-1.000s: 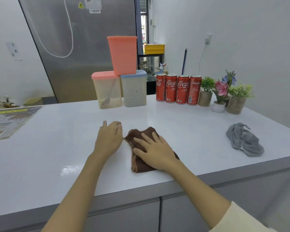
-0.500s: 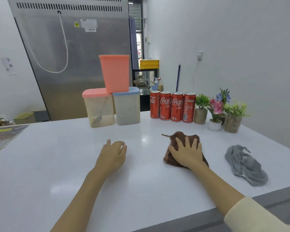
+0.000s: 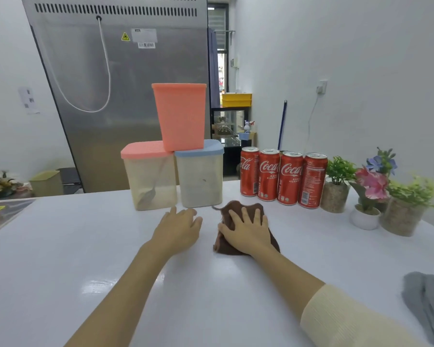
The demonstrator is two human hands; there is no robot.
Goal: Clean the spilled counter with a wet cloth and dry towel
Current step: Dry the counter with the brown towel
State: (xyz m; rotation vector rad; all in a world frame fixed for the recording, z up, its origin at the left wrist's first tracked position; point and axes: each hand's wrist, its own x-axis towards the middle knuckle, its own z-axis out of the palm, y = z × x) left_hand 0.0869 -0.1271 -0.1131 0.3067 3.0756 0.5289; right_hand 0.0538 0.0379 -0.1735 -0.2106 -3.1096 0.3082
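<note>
Right hand point(image 3: 248, 235) presses the crumpled brown cloth point(image 3: 238, 214) flat, fingers point(image 3: 244, 212) spread, on the glossy white worktop point(image 3: 60, 246); left hand point(image 3: 178, 229) rests just beside the cloth, fingers together.

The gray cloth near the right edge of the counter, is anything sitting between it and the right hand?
Nothing visible. The right hand presses flat on the brown cloth, and the stretch of white counter from there to the gray cloth is bare. The cans and plant pots stand farther back, off that line.
</note>
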